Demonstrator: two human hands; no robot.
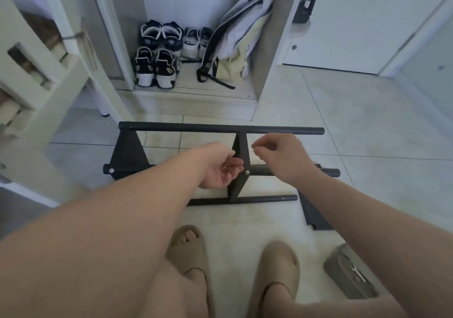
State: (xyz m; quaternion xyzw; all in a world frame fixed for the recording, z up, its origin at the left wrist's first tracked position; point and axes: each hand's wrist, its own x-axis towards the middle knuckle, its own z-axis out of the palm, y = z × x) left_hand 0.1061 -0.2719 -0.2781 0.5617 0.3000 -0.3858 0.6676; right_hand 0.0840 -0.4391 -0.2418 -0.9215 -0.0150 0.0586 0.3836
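Note:
A black metal rack frame (220, 130) lies on the tiled floor, with three tubes and black side panels (128, 154). My left hand (220, 168) is palm up beside the middle panel (239, 170) and cups a small brass nut (225, 165) in its curled fingers. My right hand (279, 157) hovers just right of that panel, fingers curled with thumb and forefinger pinched together; I cannot tell whether something tiny is between them. A silver bolt head (247, 172) shows on the middle panel, another (111, 170) on the left panel.
A loose black panel (316, 217) lies at the right. A small spanner (358, 272) rests on a grey box (343, 271) at lower right. My feet in tan slippers (188, 251) stand near. An open closet holds shoes (157, 67) and a bag (232, 65).

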